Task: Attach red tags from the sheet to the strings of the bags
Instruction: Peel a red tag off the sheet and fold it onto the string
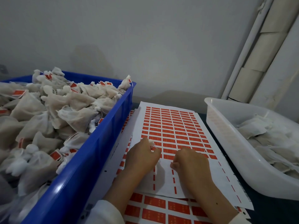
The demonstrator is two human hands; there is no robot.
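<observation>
Now both hands sit curled on the tag sheet (171, 126): left hand (142, 156) pinches a white bag (151, 142), right hand (190, 160) picks at a tag.

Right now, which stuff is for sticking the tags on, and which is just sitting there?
For the job:
- sheet of red tags
- left hand holding a small white bag top
- right hand at the sheet
- blue crate of tagged bags
- white basket of plain bags

Just there:
- spare tag sheets underneath
- cardboard tubes against the wall
</observation>
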